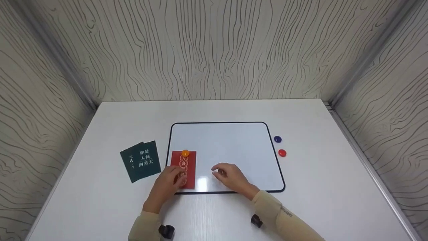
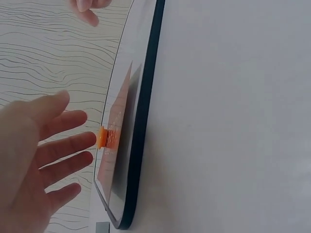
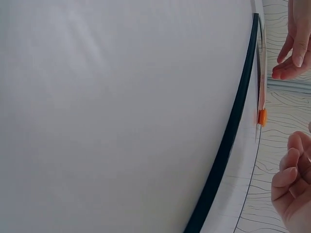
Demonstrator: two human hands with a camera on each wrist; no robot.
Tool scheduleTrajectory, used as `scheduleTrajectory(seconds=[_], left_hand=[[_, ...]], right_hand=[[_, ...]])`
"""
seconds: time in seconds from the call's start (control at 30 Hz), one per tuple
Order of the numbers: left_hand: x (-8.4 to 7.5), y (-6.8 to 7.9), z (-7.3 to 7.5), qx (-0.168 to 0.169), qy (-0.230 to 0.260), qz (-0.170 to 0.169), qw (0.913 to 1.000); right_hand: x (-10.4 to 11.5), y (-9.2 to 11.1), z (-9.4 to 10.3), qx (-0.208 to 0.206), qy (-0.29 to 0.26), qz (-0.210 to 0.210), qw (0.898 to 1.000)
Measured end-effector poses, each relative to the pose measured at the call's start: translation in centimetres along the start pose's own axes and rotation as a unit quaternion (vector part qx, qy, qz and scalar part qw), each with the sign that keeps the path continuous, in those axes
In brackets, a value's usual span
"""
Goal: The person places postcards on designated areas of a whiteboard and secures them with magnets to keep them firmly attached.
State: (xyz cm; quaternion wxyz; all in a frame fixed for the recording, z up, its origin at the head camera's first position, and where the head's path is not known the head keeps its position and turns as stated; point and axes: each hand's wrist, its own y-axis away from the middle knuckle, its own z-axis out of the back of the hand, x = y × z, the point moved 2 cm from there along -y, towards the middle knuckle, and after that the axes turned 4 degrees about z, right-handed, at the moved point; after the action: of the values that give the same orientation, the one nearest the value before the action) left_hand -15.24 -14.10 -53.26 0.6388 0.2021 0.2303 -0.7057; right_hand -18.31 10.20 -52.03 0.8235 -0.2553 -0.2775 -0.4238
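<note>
A red paper card (image 1: 190, 167) with gold lettering lies on the lower left of a black-framed whiteboard (image 1: 230, 144). An orange round magnet (image 1: 185, 153) sits at the card's top edge. My left hand (image 1: 169, 179) hovers over the card's lower part, fingers spread and holding nothing, as the left wrist view also shows. To the right of the card, my right hand (image 1: 232, 175) is above the board with loosely bent fingers; thumb and forefinger are apart and nothing shows between them. In the left wrist view the card (image 2: 114, 126) partly stands off the board.
Two overlapping dark green cards (image 1: 148, 157) with white characters lie left of the board. Beyond its right edge are a dark blue magnet (image 1: 278, 139) and a red magnet (image 1: 282, 153). Wood-patterned walls (image 1: 207, 50) enclose the white table (image 1: 317, 167) at the back and sides.
</note>
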Motion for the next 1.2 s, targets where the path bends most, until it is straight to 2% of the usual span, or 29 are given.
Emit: scheduleTrajectory(seconds=[0.37, 0.7, 0.97, 1.2], left_hand=[[0.0, -0.7, 0.4, 0.000, -0.001, 0.005, 1.0000], [0.3, -0.4, 0.3, -0.019, 0.002, -0.013, 0.9997], [0.4, -0.3, 0.6, -0.007, 0.009, 0.011, 0.9999], [0.5, -0.3, 0.7, -0.007, 0.005, 0.021, 0.9997]], right_hand=[[-1.0, 1.1, 2.2, -0.003, 0.015, -0.014, 1.000], [-2.9, 3.1, 3.5, -0.008, 0.030, -0.036, 0.999], [-4.1, 4.8, 4.6, -0.010, 0.048, -0.066, 0.997], [-4.6, 5.5, 5.1, -0.013, 0.072, -0.083, 0.994]])
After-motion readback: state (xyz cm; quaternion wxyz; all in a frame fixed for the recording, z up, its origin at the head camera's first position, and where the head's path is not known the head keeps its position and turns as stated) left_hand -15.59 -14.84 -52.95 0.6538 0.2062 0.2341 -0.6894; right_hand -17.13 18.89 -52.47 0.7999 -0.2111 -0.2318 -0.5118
